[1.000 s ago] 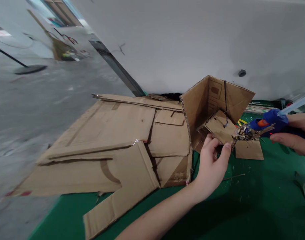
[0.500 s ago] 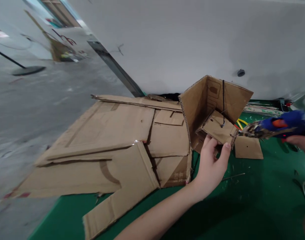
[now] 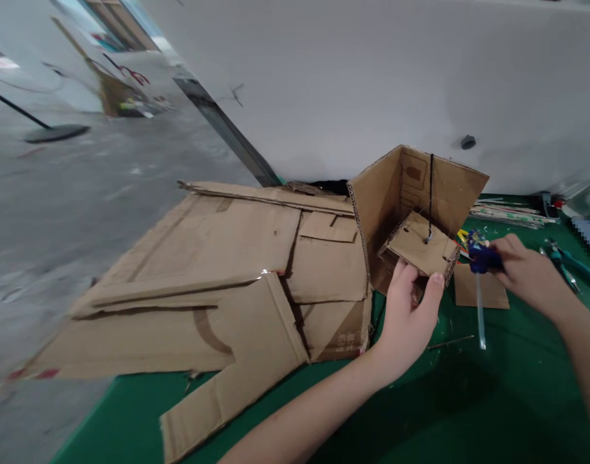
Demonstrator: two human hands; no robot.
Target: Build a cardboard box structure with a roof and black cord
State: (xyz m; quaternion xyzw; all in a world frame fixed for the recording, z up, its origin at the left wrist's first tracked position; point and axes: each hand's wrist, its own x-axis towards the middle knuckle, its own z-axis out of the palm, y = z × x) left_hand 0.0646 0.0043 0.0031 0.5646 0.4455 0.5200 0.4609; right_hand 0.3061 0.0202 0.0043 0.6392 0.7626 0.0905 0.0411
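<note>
My left hand (image 3: 406, 322) pinches the near edge of a small cardboard box (image 3: 420, 245), thumb at its right and fingers curled under the left. The box tilts inside a folded upright cardboard corner (image 3: 456, 193). A black cord (image 3: 431, 193) runs from that corner's top edge down to a hole in the box. Just right of the box, my right hand (image 3: 522, 274) is closed around a blue hot glue gun (image 3: 485, 258). From the gun a clear glue stick (image 3: 480, 316) points downward. Beneath the gun, a flat cardboard piece (image 3: 466, 290) lies on the green table (image 3: 420, 419).
Large cardboard sheets (image 3: 218, 238) cover the table's left side, with an angled cardboard strip (image 3: 237, 380) in front. Green-handled pliers (image 3: 578, 265) and a bundle of thin sticks (image 3: 512, 214) lie at right. A white wall (image 3: 333, 90) stands behind.
The glue gun has swung left and turned, so its stick now hangs downward. My right hand has come further into view with it. My left hand stays on the box.
</note>
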